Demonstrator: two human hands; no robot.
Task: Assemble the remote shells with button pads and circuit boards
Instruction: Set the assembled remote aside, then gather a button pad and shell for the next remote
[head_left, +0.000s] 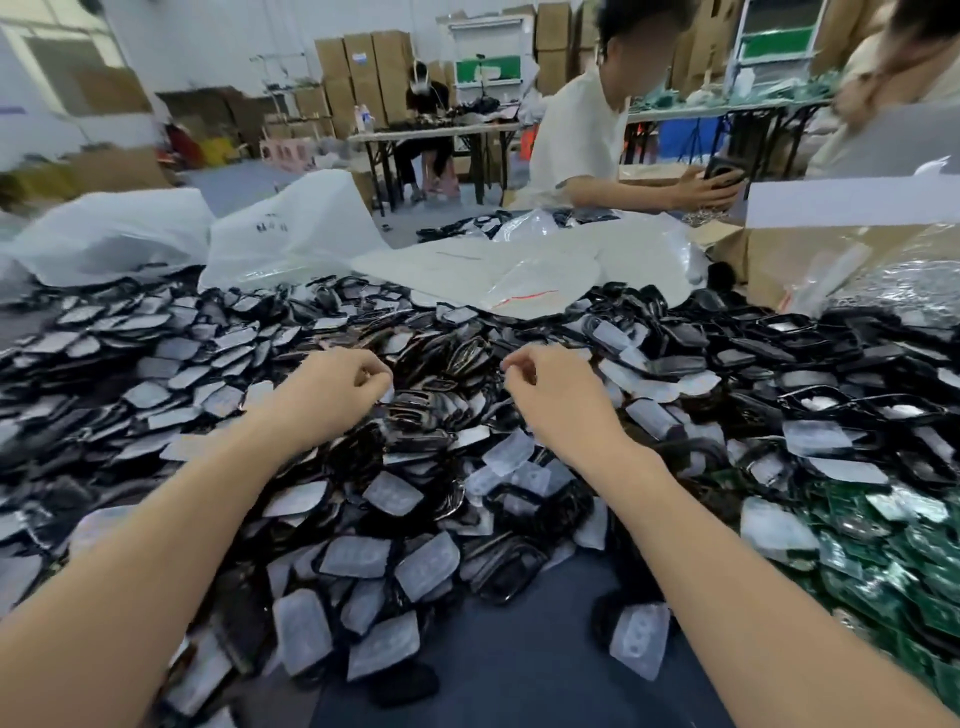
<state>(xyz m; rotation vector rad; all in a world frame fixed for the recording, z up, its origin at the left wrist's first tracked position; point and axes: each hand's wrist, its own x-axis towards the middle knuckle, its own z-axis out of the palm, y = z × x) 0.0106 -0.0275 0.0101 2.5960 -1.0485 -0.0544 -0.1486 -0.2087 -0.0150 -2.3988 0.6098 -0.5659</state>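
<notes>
A deep heap of black remote shells (514, 566) and translucent grey button pads (358, 556) covers the table. Green circuit boards (883, 561) are piled at the right. My left hand (337, 387) hovers over the middle of the heap, fingers curled, with nothing visible in it. About a hand's width to the right, my right hand (545, 384) is curled the same way and looks empty too. Both forearms reach in from the bottom corners. A single button pad (639, 642) lies near my right forearm.
White plastic bags (291, 228) and clear zip bags (530, 291) lie at the back of the heap. A cardboard box (779, 260) stands at the right. A person in a white shirt (582, 135) sits across the table. Bare dark table surface (519, 670) shows near me.
</notes>
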